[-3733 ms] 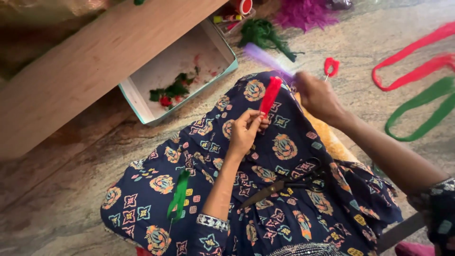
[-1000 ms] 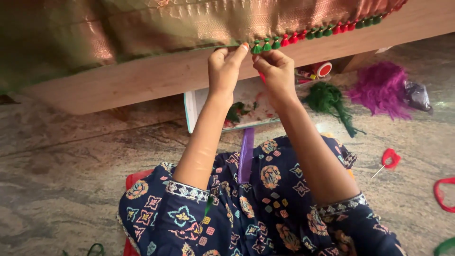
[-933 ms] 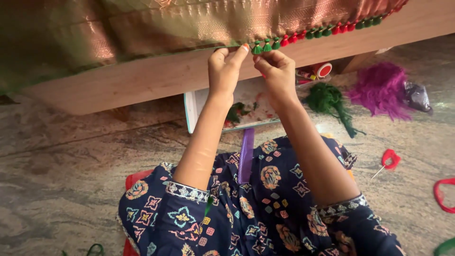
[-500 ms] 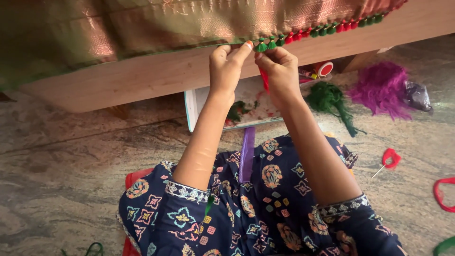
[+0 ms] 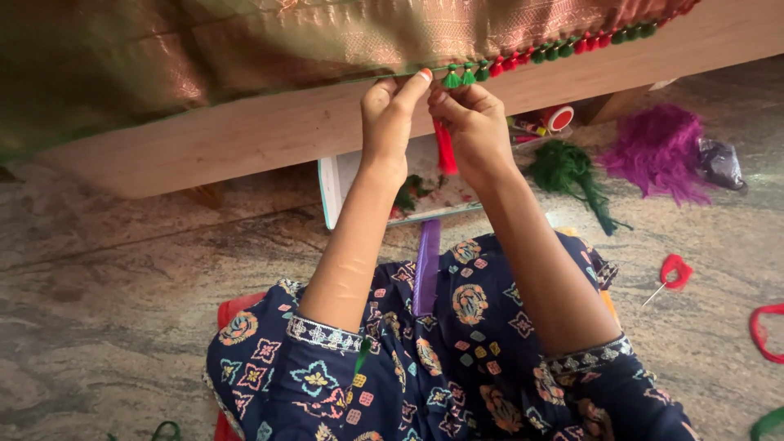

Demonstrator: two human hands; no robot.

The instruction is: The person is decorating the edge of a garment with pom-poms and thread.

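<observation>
I see the red tassel (image 5: 446, 149) hanging just below my right hand (image 5: 474, 131), pinched at its top. My left hand (image 5: 390, 114) pinches the fabric's tasselled edge (image 5: 523, 59) beside it, over a wooden rail (image 5: 269, 135). Both arms reach up from my lap; speckled stone floor (image 5: 131, 286) lies around.

Stone floor (image 5: 122, 327): green thread bundle (image 5: 567, 167), purple thread heap (image 5: 657, 151).

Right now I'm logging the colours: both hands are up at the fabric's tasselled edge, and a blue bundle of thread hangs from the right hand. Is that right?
Not quite: the head view shows the thread bundle is red, not blue. The rest holds: the left hand and right hand are both up at the fabric edge with its green and red tassels.
</observation>
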